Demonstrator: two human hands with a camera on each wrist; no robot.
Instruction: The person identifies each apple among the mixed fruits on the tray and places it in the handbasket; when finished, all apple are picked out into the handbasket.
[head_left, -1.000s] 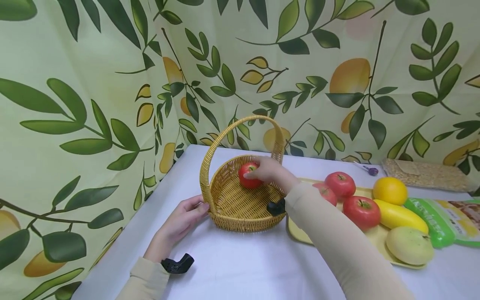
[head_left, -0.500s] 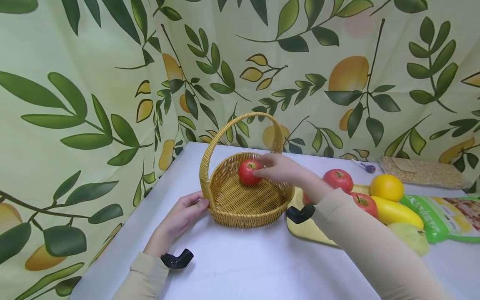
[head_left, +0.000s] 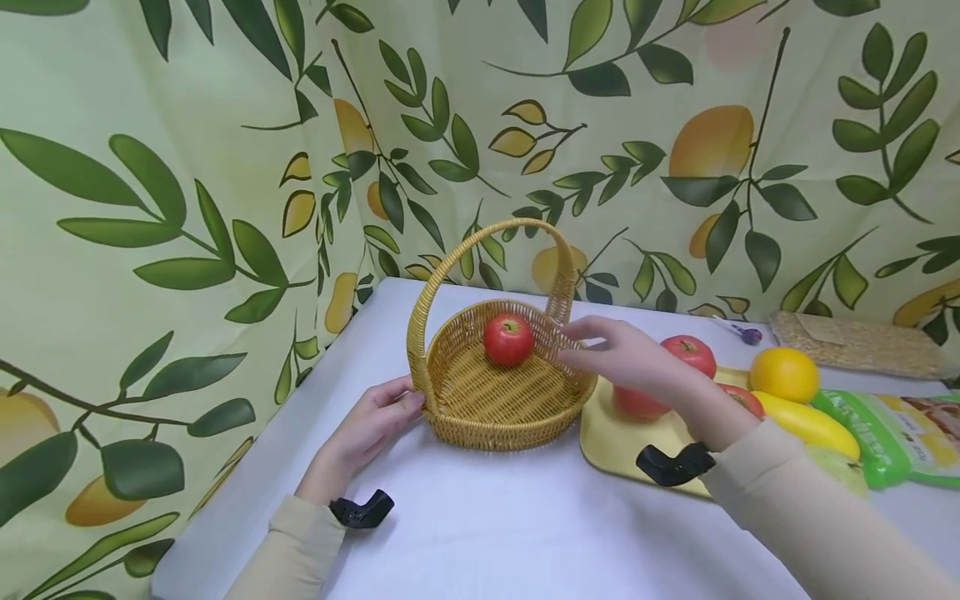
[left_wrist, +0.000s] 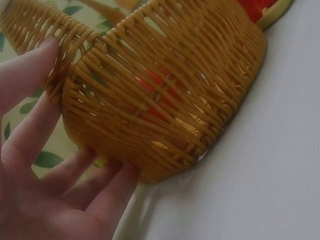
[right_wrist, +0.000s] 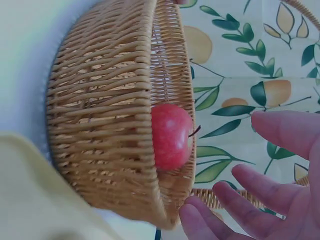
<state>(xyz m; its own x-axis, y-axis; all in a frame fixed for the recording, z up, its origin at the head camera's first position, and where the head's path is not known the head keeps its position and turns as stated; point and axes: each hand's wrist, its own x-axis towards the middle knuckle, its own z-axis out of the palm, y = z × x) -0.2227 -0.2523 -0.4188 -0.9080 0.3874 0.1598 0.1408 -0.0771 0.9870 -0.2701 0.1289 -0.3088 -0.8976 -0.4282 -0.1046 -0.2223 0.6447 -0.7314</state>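
My left hand (head_left: 375,423) holds the left side of a woven wicker basket (head_left: 495,436) where the tall handle (head_left: 435,292) meets the rim. The left wrist view shows its thumb (left_wrist: 30,72) over the handle's foot and the fingers against the outer wall. Inside the basket, a red apple (head_left: 508,339) sits towards the back with its stem up. My right hand (head_left: 633,357) hovers over the basket's right rim, fingers spread and holding nothing. In the right wrist view those fingers (right_wrist: 260,185) are apart from the apple (right_wrist: 172,136).
Right of the basket stands a yellow tray (head_left: 611,446) with red apples (head_left: 690,354), an orange (head_left: 784,375), a yellow elongated fruit (head_left: 810,423) and a pale green fruit, partly behind the right arm. Beyond lie a green package (head_left: 870,442), a bag of grains (head_left: 862,343) and a purple lollipop-like item (head_left: 750,336).
My right hand has let go of the apple in the basket and drawn back to the right, over the rim. My left hand has kept its hold on the basket.
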